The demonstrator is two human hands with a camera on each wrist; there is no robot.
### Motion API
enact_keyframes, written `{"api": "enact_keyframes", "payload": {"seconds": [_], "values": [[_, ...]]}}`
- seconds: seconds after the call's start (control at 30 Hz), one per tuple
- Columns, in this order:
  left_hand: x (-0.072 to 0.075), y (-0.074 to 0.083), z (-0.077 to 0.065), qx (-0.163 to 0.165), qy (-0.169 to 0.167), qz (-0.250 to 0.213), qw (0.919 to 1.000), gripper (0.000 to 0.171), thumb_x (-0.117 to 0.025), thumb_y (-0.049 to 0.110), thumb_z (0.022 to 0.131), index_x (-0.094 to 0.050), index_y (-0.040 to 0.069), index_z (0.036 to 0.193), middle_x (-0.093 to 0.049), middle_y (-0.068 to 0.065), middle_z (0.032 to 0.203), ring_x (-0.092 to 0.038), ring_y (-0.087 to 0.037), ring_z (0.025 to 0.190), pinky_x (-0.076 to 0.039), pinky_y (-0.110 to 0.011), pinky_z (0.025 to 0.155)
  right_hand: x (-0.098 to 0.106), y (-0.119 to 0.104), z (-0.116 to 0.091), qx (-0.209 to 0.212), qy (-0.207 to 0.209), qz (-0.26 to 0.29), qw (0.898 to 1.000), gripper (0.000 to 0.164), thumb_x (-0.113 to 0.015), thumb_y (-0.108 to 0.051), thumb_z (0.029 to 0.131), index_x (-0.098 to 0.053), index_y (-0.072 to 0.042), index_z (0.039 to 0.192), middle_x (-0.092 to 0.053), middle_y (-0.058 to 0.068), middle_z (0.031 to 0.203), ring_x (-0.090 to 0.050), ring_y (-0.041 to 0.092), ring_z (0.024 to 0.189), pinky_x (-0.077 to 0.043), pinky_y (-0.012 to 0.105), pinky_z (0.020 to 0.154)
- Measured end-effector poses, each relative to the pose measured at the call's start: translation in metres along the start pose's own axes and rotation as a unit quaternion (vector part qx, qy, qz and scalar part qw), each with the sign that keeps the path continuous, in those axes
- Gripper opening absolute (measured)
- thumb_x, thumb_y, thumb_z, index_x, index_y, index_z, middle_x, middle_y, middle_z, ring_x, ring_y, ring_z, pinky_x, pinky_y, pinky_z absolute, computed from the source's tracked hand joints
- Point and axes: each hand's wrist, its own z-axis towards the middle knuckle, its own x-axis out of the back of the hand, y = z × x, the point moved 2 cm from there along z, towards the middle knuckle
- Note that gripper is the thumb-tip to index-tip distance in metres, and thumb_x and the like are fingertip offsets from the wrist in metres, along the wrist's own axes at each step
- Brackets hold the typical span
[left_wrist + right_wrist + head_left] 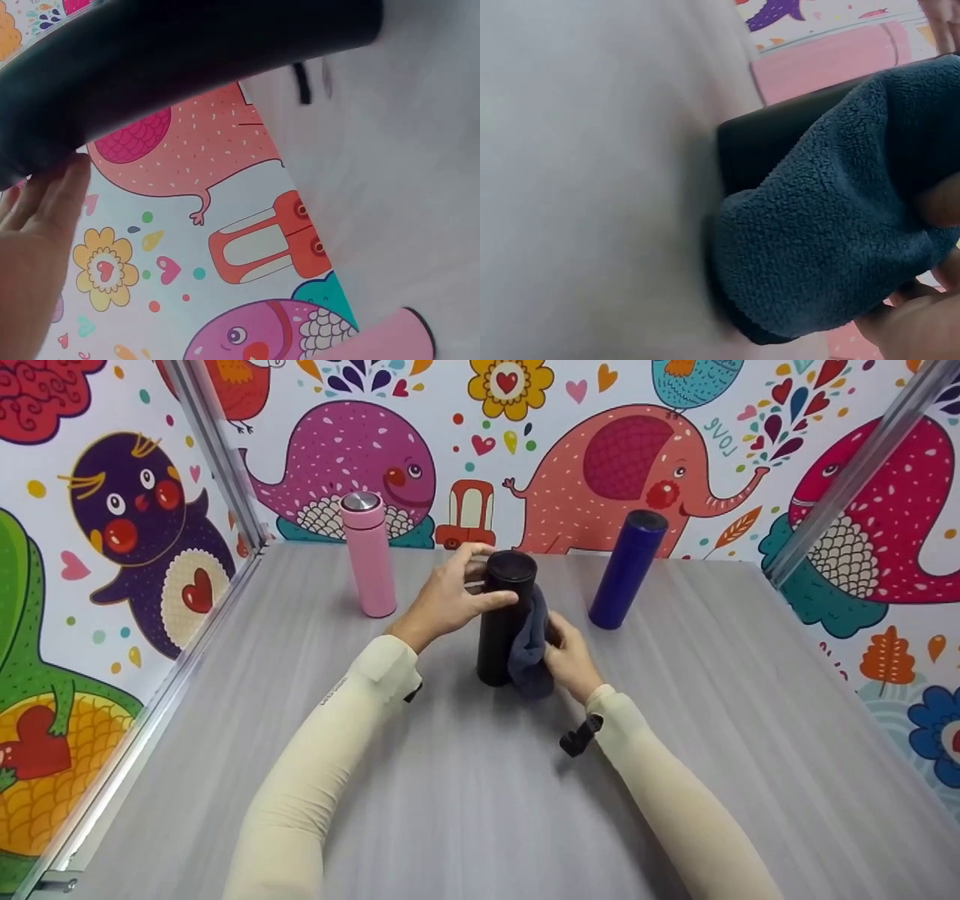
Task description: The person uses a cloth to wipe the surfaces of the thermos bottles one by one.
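A black insulated bottle stands upright near the middle of the table. Around its upper part my left hand curls, the thumb across the front just below the lid. Against the bottle's right side my right hand holds a dark grey-blue cloth. In the right wrist view the fuzzy cloth covers much of the bottle's lower side, and part of the right hand shows gripping it. The left wrist view has the dark bottle across the top, with the left hand's fingers touching it.
A pink bottle with a silver lid stands behind and left of the black one. To the right rear is a dark blue bottle. The grey table is bounded by cartoon-printed walls and metal posts.
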Motion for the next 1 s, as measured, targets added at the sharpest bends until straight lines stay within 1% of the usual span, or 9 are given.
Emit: {"api": "enact_keyframes", "payload": {"seconds": [0.07, 0.2, 0.33, 0.4, 0.5, 0.63, 0.73, 0.87, 1.0], "values": [[0.001, -0.001, -0.001, -0.007, -0.003, 0.007, 0.9999, 0.071, -0.082, 0.044, 0.081, -0.050, 0.015, 0.138, -0.062, 0.001, 0.132, -0.058, -0.012, 0.122, -0.050, -0.031, 0.098, 0.001, -0.008, 0.002, 0.010, 0.010, -0.005, 1.000, 0.040, -0.056, 0.013, 0.093, -0.056, 0.011, 0.132, -0.063, 0.022, 0.124, -0.059, 0.022, 0.110, -0.046, 0.030, 0.096], [0.005, -0.001, -0.002, -0.025, 0.003, 0.061, 0.9978, 0.072, -0.079, 0.047, 0.084, -0.053, 0.016, 0.144, -0.056, -0.002, 0.131, -0.059, -0.016, 0.116, -0.053, -0.031, 0.093, 0.004, -0.028, 0.010, 0.032, 0.024, -0.004, 0.999, 0.037, -0.059, 0.009, 0.094, -0.057, 0.010, 0.132, -0.065, 0.019, 0.121, -0.061, 0.022, 0.110, -0.047, 0.032, 0.096], [0.007, 0.001, -0.005, -0.021, -0.009, 0.107, 0.9940, 0.072, -0.077, 0.048, 0.086, -0.052, 0.018, 0.147, -0.053, -0.007, 0.122, -0.060, -0.015, 0.105, -0.056, -0.026, 0.083, 0.007, -0.049, 0.016, 0.057, 0.030, -0.003, 0.998, 0.038, -0.060, 0.004, 0.097, -0.055, 0.008, 0.135, -0.065, 0.019, 0.121, -0.061, 0.022, 0.111, -0.048, 0.033, 0.096], [0.006, 0.004, -0.004, -0.021, -0.015, 0.127, 0.9916, 0.072, -0.075, 0.048, 0.088, -0.051, 0.016, 0.147, -0.054, -0.007, 0.120, -0.060, -0.015, 0.102, -0.056, -0.025, 0.080, 0.008, -0.059, 0.019, 0.068, 0.036, -0.008, 0.997, 0.038, -0.060, 0.003, 0.097, -0.055, 0.008, 0.135, -0.065, 0.020, 0.121, -0.061, 0.022, 0.110, -0.048, 0.033, 0.096], [0.003, 0.007, -0.002, -0.028, -0.005, 0.145, 0.9890, 0.072, -0.074, 0.050, 0.087, -0.053, 0.014, 0.145, -0.055, -0.008, 0.117, -0.059, -0.016, 0.100, -0.054, -0.025, 0.080, 0.009, -0.072, 0.022, 0.081, 0.045, -0.016, 0.996, 0.037, -0.060, 0.002, 0.098, -0.056, 0.008, 0.134, -0.065, 0.022, 0.120, -0.061, 0.022, 0.109, -0.048, 0.033, 0.095], [0.000, 0.011, 0.001, -0.022, 0.017, 0.145, 0.9891, 0.073, -0.076, 0.054, 0.084, -0.057, 0.014, 0.142, -0.053, -0.008, 0.114, -0.058, -0.017, 0.099, -0.053, -0.025, 0.082, 0.009, -0.082, 0.025, 0.087, 0.042, -0.020, 0.995, 0.040, -0.060, 0.000, 0.098, -0.054, 0.005, 0.137, -0.063, 0.022, 0.125, -0.060, 0.022, 0.112, -0.047, 0.036, 0.100], [-0.001, 0.011, 0.002, -0.008, 0.018, 0.136, 0.9905, 0.074, -0.077, 0.054, 0.083, -0.057, 0.015, 0.142, -0.051, -0.008, 0.113, -0.057, -0.017, 0.101, -0.053, -0.026, 0.084, 0.010, -0.083, 0.027, 0.088, 0.036, -0.011, 0.995, 0.043, -0.060, 0.000, 0.098, -0.052, 0.005, 0.140, -0.062, 0.021, 0.128, -0.060, 0.024, 0.114, -0.046, 0.038, 0.102], [-0.001, 0.010, 0.001, 0.004, 0.015, 0.125, 0.9921, 0.078, -0.078, 0.054, 0.081, -0.055, 0.013, 0.144, -0.050, -0.008, 0.113, -0.058, -0.018, 0.103, -0.053, -0.026, 0.086, 0.011, -0.078, 0.029, 0.082, 0.022, -0.006, 0.996, 0.042, -0.060, -0.002, 0.099, -0.052, 0.004, 0.140, -0.062, 0.019, 0.126, -0.060, 0.023, 0.111, -0.047, 0.037, 0.100], [0.000, 0.008, 0.001, -0.002, 0.027, 0.105, 0.9941, 0.078, -0.080, 0.055, 0.079, -0.057, 0.010, 0.139, -0.056, -0.006, 0.117, -0.061, -0.017, 0.104, -0.055, -0.028, 0.087, 0.012, -0.067, 0.028, 0.064, 0.003, 0.002, 0.998, 0.041, -0.060, -0.002, 0.099, -0.053, 0.004, 0.139, -0.063, 0.018, 0.122, -0.059, 0.022, 0.108, -0.048, 0.034, 0.095]]}}
